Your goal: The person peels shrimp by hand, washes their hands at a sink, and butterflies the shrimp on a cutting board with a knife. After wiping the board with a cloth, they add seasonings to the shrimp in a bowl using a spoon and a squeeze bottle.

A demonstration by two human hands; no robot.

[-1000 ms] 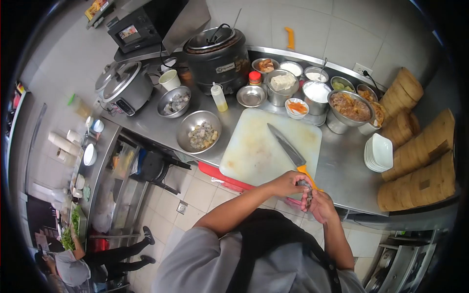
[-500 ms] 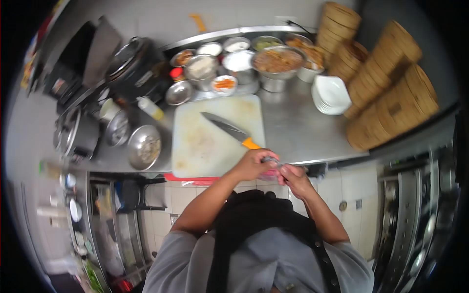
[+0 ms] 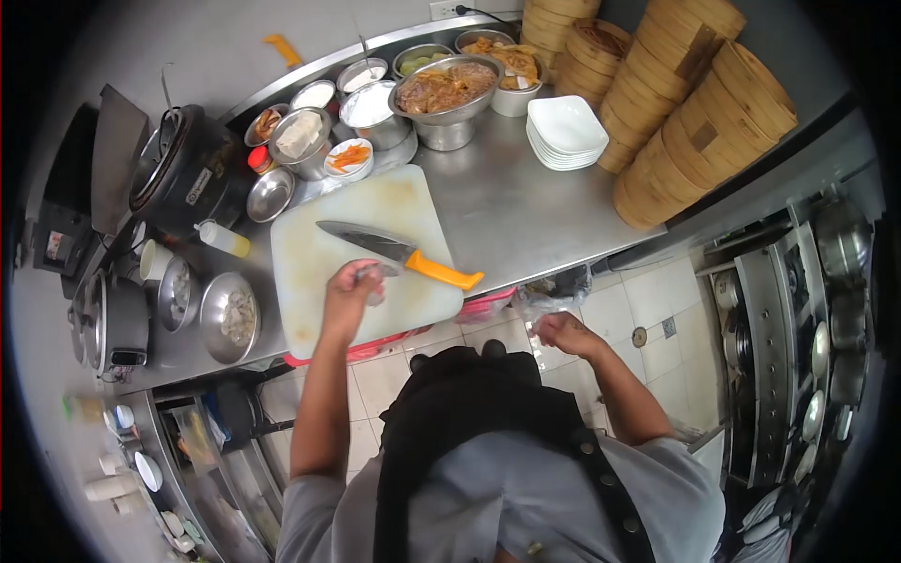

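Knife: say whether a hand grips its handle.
No, its orange handle lies bare, apart from the left hand and the right hand.

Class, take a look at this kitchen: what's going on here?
A person holds a small greyish piece in the left hand, above the cutting board. The right hand is apart, out past the counter's front edge. The knife lies on the board, untouched.

Left hand and right hand now apart
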